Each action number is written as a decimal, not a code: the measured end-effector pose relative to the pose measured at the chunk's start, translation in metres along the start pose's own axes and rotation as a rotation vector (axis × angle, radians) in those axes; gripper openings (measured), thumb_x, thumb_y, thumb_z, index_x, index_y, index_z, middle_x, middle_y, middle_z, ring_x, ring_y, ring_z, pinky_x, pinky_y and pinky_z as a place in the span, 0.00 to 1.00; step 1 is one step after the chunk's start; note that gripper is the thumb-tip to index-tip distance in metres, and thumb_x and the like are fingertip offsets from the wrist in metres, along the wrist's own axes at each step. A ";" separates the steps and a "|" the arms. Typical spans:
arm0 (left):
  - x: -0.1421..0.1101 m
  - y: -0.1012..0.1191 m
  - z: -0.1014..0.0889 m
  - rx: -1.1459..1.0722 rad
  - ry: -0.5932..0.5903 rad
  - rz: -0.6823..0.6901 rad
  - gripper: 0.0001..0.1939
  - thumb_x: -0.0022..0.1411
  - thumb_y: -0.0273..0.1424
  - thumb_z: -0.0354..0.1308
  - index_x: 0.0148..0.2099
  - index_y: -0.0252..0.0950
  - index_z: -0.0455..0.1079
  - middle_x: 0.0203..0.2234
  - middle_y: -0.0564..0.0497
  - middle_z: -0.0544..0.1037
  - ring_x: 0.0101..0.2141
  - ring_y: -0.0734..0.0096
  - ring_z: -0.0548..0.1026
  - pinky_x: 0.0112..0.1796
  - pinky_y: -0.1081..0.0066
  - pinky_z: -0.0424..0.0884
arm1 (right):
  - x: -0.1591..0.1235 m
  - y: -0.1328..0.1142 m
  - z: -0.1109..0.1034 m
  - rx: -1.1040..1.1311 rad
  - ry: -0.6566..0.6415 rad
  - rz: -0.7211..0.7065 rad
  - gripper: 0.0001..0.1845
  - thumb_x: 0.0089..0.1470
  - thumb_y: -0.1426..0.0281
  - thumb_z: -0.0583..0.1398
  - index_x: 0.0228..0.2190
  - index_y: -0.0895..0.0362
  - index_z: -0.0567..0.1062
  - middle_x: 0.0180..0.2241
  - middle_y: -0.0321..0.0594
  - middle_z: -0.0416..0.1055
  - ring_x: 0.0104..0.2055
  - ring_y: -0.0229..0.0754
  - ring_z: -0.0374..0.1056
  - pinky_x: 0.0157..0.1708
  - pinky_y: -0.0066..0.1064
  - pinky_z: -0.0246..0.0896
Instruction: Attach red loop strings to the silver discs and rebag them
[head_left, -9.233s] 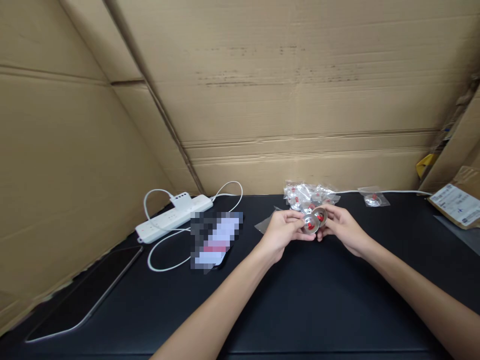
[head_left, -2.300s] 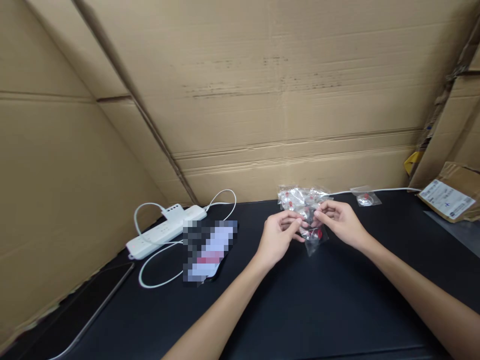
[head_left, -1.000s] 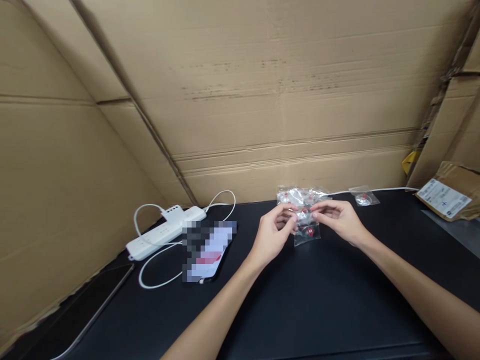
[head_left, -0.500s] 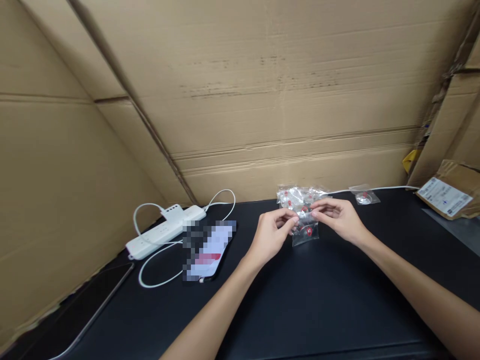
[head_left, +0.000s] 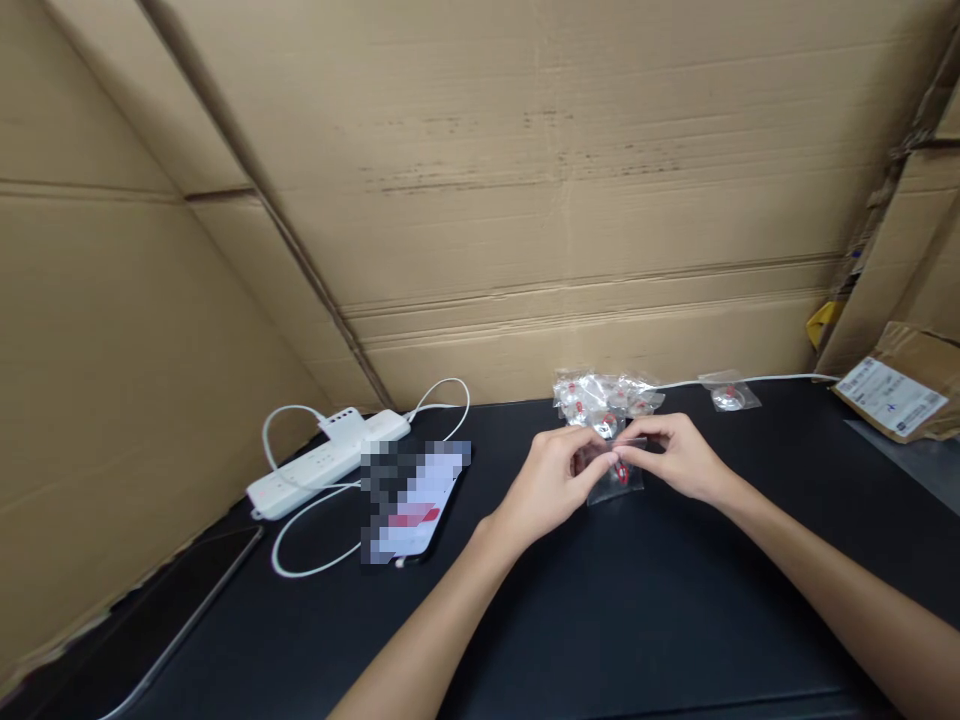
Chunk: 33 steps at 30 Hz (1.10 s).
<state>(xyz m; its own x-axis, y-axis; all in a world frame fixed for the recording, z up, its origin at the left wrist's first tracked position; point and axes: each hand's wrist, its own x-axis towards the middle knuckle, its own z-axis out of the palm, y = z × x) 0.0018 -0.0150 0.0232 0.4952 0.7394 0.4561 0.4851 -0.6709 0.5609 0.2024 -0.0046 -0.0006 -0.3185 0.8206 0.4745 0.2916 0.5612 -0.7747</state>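
Observation:
Both hands meet at the top of a small clear plastic bag (head_left: 619, 482) with a red item inside. My left hand (head_left: 559, 472) pinches its upper edge with thumb and forefinger. From the other side my right hand (head_left: 671, 457) pinches the same edge, the fingertips nearly touching. The bag hangs below the fingers, over the black tabletop. Just behind lies a pile of similar clear bags (head_left: 596, 388) with red and silvery contents. A single bag (head_left: 729, 395) of the same sort lies apart at the right. What exactly is inside is too small to tell.
A white power strip (head_left: 330, 462) with a looped white cable lies at the left, beside a blurred phone (head_left: 427, 500). A dark flat device (head_left: 195, 590) sits at the left edge. A torn labelled cardboard package (head_left: 896, 390) stands at the right. Cardboard walls (head_left: 525, 200) enclose the table.
My hands have moved slightly down, toward me, with the bag. Their fingertips have come closer together along its top edge. The bag pile has stayed put.

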 end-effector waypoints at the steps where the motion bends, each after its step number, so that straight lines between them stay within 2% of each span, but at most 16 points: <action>1: 0.000 0.000 0.000 0.018 -0.005 0.007 0.12 0.66 0.35 0.53 0.35 0.36 0.75 0.26 0.51 0.76 0.25 0.71 0.70 0.29 0.72 0.63 | 0.000 0.000 0.000 -0.001 -0.002 0.004 0.07 0.52 0.65 0.64 0.30 0.55 0.80 0.29 0.39 0.78 0.33 0.43 0.72 0.35 0.34 0.65; 6: 0.000 -0.006 -0.002 0.015 -0.032 -0.008 0.14 0.66 0.33 0.51 0.33 0.35 0.76 0.24 0.52 0.76 0.25 0.71 0.70 0.28 0.73 0.61 | 0.001 0.005 0.001 0.093 -0.009 0.099 0.08 0.49 0.63 0.67 0.30 0.55 0.82 0.30 0.40 0.79 0.33 0.44 0.74 0.36 0.35 0.68; 12: 0.001 -0.014 -0.007 -0.059 -0.086 -0.070 0.16 0.65 0.34 0.52 0.30 0.35 0.76 0.20 0.53 0.75 0.22 0.73 0.67 0.25 0.73 0.60 | 0.001 0.014 0.000 0.270 -0.010 0.235 0.11 0.44 0.62 0.69 0.29 0.56 0.82 0.24 0.40 0.78 0.24 0.40 0.72 0.28 0.32 0.69; 21: 0.002 -0.025 -0.011 -0.097 -0.087 -0.115 0.17 0.63 0.36 0.52 0.28 0.36 0.76 0.19 0.51 0.75 0.19 0.73 0.68 0.23 0.73 0.60 | 0.003 0.018 -0.005 0.312 -0.008 0.235 0.10 0.45 0.62 0.69 0.29 0.55 0.83 0.23 0.38 0.77 0.24 0.39 0.73 0.29 0.32 0.71; 28: 0.002 -0.024 -0.014 -0.110 -0.067 -0.117 0.16 0.63 0.36 0.52 0.30 0.36 0.77 0.19 0.51 0.75 0.19 0.73 0.68 0.24 0.73 0.62 | 0.003 0.014 -0.009 0.320 0.004 0.223 0.12 0.45 0.61 0.69 0.29 0.57 0.82 0.23 0.39 0.77 0.25 0.40 0.73 0.30 0.35 0.72; 31: 0.003 -0.020 -0.010 -0.115 -0.022 -0.106 0.15 0.64 0.35 0.51 0.30 0.36 0.75 0.23 0.51 0.76 0.23 0.71 0.70 0.27 0.73 0.65 | 0.002 0.012 -0.011 0.326 0.029 0.217 0.11 0.46 0.62 0.68 0.28 0.57 0.81 0.24 0.39 0.77 0.26 0.40 0.73 0.31 0.35 0.71; 33: 0.003 -0.019 -0.006 -0.176 0.019 -0.108 0.14 0.64 0.35 0.51 0.32 0.35 0.73 0.26 0.50 0.76 0.28 0.69 0.72 0.31 0.71 0.68 | 0.002 0.012 -0.012 0.332 0.047 0.209 0.11 0.45 0.63 0.68 0.30 0.57 0.81 0.28 0.40 0.77 0.29 0.40 0.73 0.34 0.35 0.72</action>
<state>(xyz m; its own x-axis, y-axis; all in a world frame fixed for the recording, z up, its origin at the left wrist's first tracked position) -0.0100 0.0003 0.0184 0.4329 0.8083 0.3990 0.4000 -0.5689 0.7186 0.2158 0.0044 -0.0042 -0.2390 0.9219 0.3051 0.0360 0.3224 -0.9459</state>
